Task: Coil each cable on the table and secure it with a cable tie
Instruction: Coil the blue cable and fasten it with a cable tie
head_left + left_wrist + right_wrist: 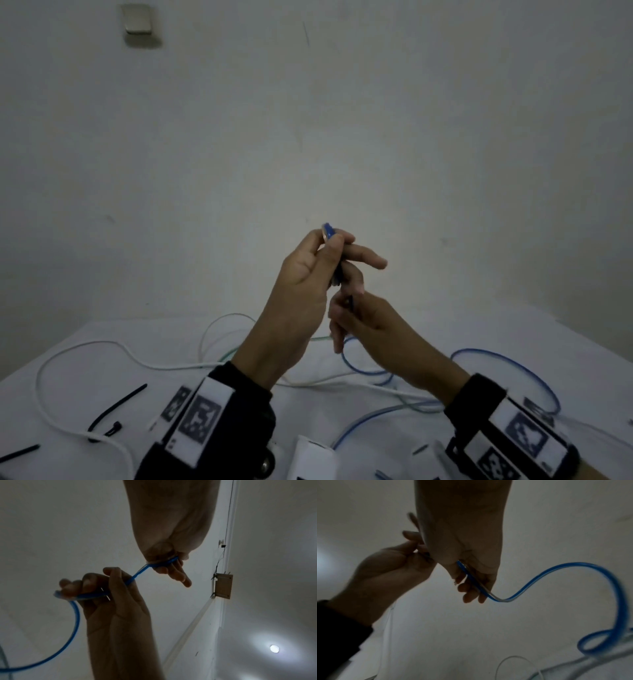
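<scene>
Both hands are raised above the white table [239, 425] with a blue cable [329, 232] between them. My left hand [334, 241] pinches the cable's end between thumb and fingers, its index finger pointing out to the right. Just below it, my right hand [342, 320] has its fingers curled round the same cable. In the left wrist view the blue cable [137, 574] runs taut from the left hand [171, 561] to the right hand [92, 588], then hangs in a loop. The right wrist view has the blue cable [556, 568] leaving the right hand [471, 582] and curling down.
A white cable [68, 353] and a pale green cable [226, 322] lie tangled on the table with the blue cable's slack [513, 363]. Black cable ties [116, 407] lie at the front left, another black tie [20, 453] at the left edge. A white box [315, 459] stands near me.
</scene>
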